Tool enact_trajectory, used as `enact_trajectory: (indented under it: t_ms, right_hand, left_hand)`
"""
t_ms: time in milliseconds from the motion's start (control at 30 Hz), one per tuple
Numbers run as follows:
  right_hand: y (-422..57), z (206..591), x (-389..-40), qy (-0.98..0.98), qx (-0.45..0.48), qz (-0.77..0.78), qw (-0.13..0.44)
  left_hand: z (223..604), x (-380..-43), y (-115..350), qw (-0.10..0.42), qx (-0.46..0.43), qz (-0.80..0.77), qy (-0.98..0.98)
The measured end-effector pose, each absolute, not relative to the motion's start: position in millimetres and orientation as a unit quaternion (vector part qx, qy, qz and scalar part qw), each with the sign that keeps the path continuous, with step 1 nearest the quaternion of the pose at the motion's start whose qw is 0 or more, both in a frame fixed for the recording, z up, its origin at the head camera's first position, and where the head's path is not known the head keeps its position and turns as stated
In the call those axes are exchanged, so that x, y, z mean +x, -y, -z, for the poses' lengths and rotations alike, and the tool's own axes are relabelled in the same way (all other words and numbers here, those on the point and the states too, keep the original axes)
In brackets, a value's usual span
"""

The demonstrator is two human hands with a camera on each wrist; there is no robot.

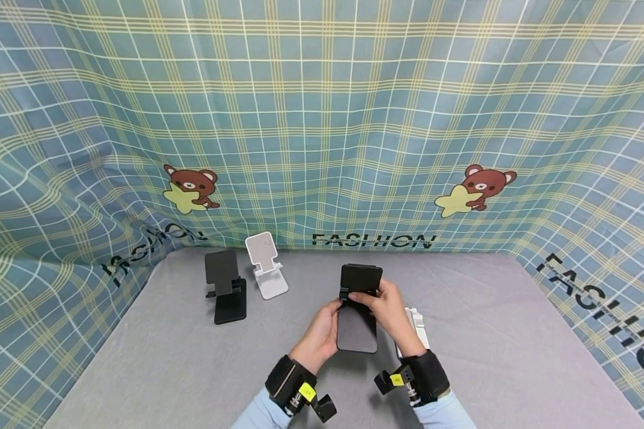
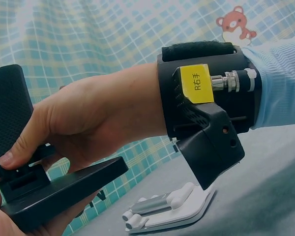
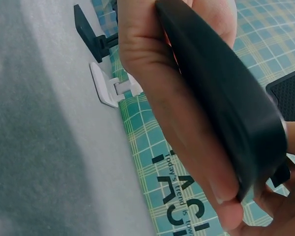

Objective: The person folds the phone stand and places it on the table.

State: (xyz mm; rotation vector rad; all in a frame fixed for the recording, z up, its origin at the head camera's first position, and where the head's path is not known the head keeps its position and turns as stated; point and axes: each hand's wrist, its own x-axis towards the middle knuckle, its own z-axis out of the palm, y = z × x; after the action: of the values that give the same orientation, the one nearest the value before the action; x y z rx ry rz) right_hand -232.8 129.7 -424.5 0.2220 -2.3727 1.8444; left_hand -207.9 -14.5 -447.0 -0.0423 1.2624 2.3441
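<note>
Pale-blue sleeves (image 1: 445, 412) — perhaps ribbed, black wristbands (image 1: 430, 372)

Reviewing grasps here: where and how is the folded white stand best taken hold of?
The folded white stand is probably best pinched by its raised rounded bars, coming from above and the person's right. It lies flat on the table, so the bars should offer more to hold than the thin plate below. In the head view, the right hand and wrist cover its left side.
</note>
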Motion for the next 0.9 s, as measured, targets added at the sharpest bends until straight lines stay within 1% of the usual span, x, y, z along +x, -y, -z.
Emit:
enact_trajectory:
  t_ms: [133,200,400,500,667,733,900]
  right_hand:
    - [-136.5,420.0,-230.6,0.797,0.093,-0.596,0.032]
    - [-142.0,413.7,-229.9,0.801,0.117,-0.587,0.020]
    - [-154.8,373.0,-232.6,0.816,0.216,-0.535,0.020]
    - [-155.5,351.9,-234.0,0.833,0.254,-0.491,0.017]
    - [-149.2,337.5,-237.8,0.866,0.307,-0.395,-0.015]
    - [-146.7,337.8,-239.1,0.874,0.321,-0.364,-0.013]
    - [-143.0,342.7,-239.5,0.883,0.329,-0.333,0.030]
  left_hand:
    - [448.0,-208.0,14.3,0.243,-0.025,-0.851,-0.464]
    - [448.4,-207.8,14.8,0.246,-0.023,-0.849,-0.467]
    - [448.9,-210.4,18.6,0.235,-0.015,-0.851,-0.470]
    - [449.3,-210.2,19.6,0.238,-0.012,-0.849,-0.472]
    - [451.8,-209.2,20.4,0.242,-0.006,-0.848,-0.471]
    - [452.1,-209.1,20.4,0.241,-0.009,-0.849,-0.470]
    - [451.7,-210.8,20.6,0.242,-0.019,-0.844,-0.478]
